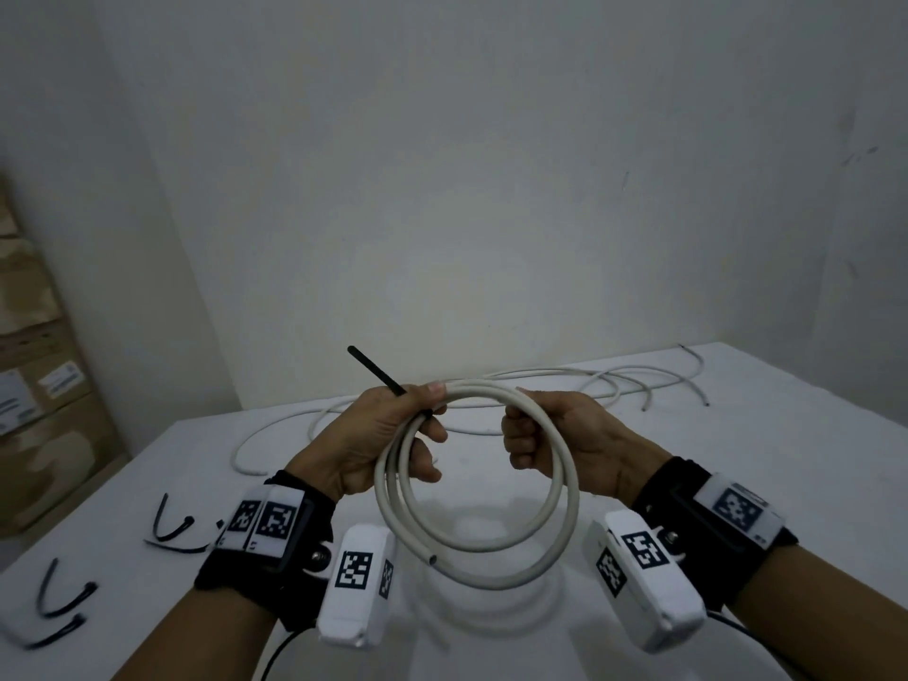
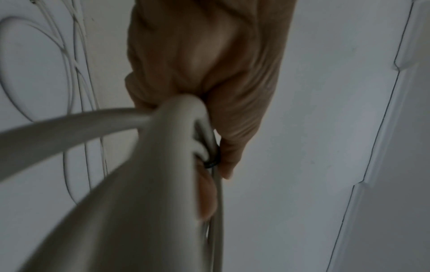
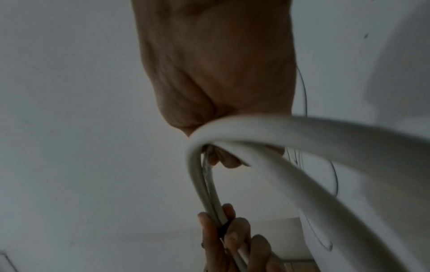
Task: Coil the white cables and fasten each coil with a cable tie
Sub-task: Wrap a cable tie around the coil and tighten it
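I hold a white cable coil of a few loops upright above the table. My left hand grips its upper left, where a black cable tie wraps the loops, its tail sticking up and to the left. My right hand grips the coil's upper right. In the left wrist view the coil runs under my fingers with the tie's band around it. The right wrist view shows the coil leaving my right hand, and the tie between the left hand's fingers.
Loose white cables sprawl across the far part of the white table. Several spare black cable ties lie at the table's left front. Cardboard boxes are stacked at the left, and a wall stands close behind the table.
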A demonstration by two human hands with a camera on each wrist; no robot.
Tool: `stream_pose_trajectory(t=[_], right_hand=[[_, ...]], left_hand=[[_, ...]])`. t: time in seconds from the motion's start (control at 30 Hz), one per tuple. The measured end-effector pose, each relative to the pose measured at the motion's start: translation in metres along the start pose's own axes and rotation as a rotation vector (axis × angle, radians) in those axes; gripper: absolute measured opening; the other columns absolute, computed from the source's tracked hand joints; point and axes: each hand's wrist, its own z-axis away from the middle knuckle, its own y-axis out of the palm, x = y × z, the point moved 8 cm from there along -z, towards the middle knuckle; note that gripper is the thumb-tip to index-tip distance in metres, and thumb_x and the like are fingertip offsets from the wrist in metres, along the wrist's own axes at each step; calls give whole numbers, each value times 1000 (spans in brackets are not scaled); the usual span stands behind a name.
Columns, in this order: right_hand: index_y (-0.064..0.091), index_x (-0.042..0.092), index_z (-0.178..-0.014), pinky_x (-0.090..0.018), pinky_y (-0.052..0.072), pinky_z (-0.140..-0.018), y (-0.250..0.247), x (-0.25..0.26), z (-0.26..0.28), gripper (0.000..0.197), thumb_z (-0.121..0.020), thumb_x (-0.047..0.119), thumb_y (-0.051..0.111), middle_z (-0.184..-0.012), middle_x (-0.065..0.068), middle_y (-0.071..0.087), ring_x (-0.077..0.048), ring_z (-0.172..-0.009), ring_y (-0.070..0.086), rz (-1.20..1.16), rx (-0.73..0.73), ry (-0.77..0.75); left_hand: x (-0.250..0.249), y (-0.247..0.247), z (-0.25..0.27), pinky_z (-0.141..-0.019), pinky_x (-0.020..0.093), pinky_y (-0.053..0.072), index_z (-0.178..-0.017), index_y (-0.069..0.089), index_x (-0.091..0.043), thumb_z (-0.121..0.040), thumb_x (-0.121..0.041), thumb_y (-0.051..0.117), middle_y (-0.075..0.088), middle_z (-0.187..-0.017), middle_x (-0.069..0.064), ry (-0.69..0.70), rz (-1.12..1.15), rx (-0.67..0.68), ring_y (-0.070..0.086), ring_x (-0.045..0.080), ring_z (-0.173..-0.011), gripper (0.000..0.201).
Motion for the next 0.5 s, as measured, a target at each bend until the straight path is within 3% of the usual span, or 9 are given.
stream_pose_trajectory(t=[0.13, 0.23, 0.37, 0.5], right_hand=[[51, 8, -70, -28, 30, -58, -6, -1, 8, 34, -98, 21, 38, -63, -4, 41, -15, -55, 35, -70, -39, -28], [51, 8, -71, -28, 30, -57, -10, -7, 13, 32, -97, 19, 37, -63, -4, 40, -15, -54, 35, -127, -66, -39], [49, 9, -71, -28, 28, -57, -16, -11, 20, 31, -98, 19, 36, -61, -3, 40, -14, -53, 33, -95, -89, -55], [50, 10, -70, -27, 27, -59, -14, -15, 26, 31, -98, 19, 39, -65, -3, 38, -14, -56, 29, -10, -75, -6]], left_hand=[[-2, -2, 0, -42, 32, 54, -93, 56, 0, -79, -36, 64, 68, -70, 12, 13, -18, -22, 56, 19, -34, 39], [2, 1, 1, -36, 25, 47, -96, 56, -1, -84, -36, 61, 72, -86, 18, 9, -50, -18, 58, 19, -38, 37], [5, 11, 3, -41, 28, 52, -111, 57, 1, -81, -39, 63, 67, -112, 21, 11, -64, 35, 68, 29, -62, 50], [4, 7, 2, -46, 32, 56, -113, 53, 8, -90, -32, 58, 69, -110, 21, 52, -43, 0, 70, 33, -68, 46]])
